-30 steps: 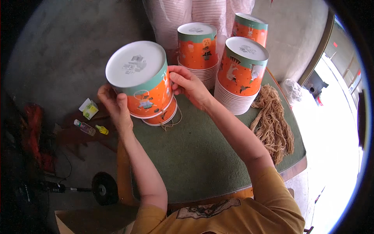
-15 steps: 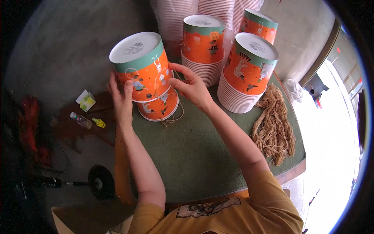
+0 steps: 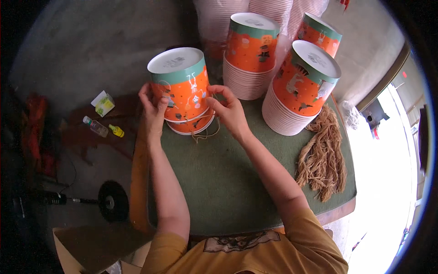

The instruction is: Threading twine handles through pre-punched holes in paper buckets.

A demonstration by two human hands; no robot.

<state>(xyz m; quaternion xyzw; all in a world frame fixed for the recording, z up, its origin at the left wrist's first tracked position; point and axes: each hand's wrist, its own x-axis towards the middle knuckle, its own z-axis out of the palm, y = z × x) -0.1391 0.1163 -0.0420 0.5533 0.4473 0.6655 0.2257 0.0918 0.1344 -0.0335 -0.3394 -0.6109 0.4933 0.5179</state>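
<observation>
An upside-down orange paper bucket with a green band and white base is between my hands at the far left of the table. My left hand presses on its left side, fingers curved around the wall. On the right side, my right hand grips it with thumb and fingers near the rim. Beneath it, another orange bucket stands upside down on the table, mostly covered by the upper one. A thin tan string loops out by the lower rim, below my right hand.
Upside-down bucket stacks stand on the green table, with plastic-wrapped white stacks behind. A bundle of tan strings lies at the right. On the left are a bottle and a small carton; an open cardboard box is below.
Both hands have brought the upper bucket down further over the lower one, which now shows only a narrow strip. The whole view has also shifted slightly.
</observation>
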